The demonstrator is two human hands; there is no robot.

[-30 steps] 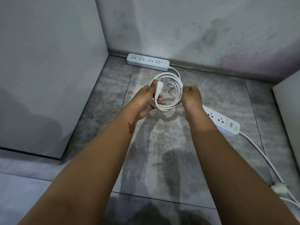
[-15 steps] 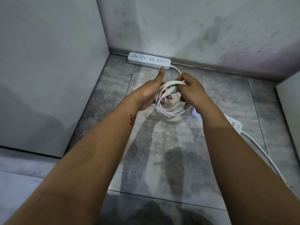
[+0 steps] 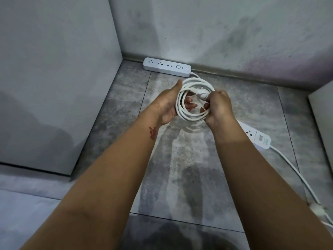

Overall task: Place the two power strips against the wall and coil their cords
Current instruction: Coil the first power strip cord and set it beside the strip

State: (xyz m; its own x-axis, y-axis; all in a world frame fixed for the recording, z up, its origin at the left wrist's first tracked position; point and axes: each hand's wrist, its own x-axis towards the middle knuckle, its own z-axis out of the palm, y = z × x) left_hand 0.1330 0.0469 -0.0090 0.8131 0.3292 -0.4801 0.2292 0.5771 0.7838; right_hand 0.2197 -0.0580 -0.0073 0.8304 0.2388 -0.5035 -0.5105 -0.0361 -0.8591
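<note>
- A white power strip (image 3: pixel 166 66) lies in the upper middle of the frame. Its long back edge is against the baseboard (image 3: pixel 234 74) of the stained grey wall (image 3: pixel 216 33), near the left corner. Its sockets and round switch face up.
- A short stretch of cord leaves that strip's right end and runs into the coiled cord (image 3: pixel 189 116). The coil is a round bundle of several white loops held up just below the strip, centre frame.
- The left hand (image 3: pixel 167 105) holds the coil's left side. The thumb is stretched up along the outer edge, and the fingers curl through the ring, with the fingertips showing inside it.
- The right hand (image 3: pixel 219 107) is closed in a fist-like grip on the coil's right side. Its fingers also clamp the white plug (image 3: pixel 203 95), which lies across the loops at the upper right of the ring.
- A second power strip (image 3: pixel 257 137) lies flat on the floor (image 3: pixel 189 168) at the right of centre. It is angled, well away from the wall and partly hidden under the right forearm.
- The loose cord (image 3: pixel 295 170) from this strip's lower end trails uncoiled toward the lower right corner. There it meets a blurred white plug or connector (image 3: pixel 317 210) at the frame edge.
- The floor is mottled grey tile with dark grout lines.
- A tall plain grey panel (image 3: pixel 54 69) fills the left of the frame, and the edge of another panel (image 3: pixel 322 109) shows at the right.
- A small red mark (image 3: pixel 153 132) sits on the left wrist.
</note>
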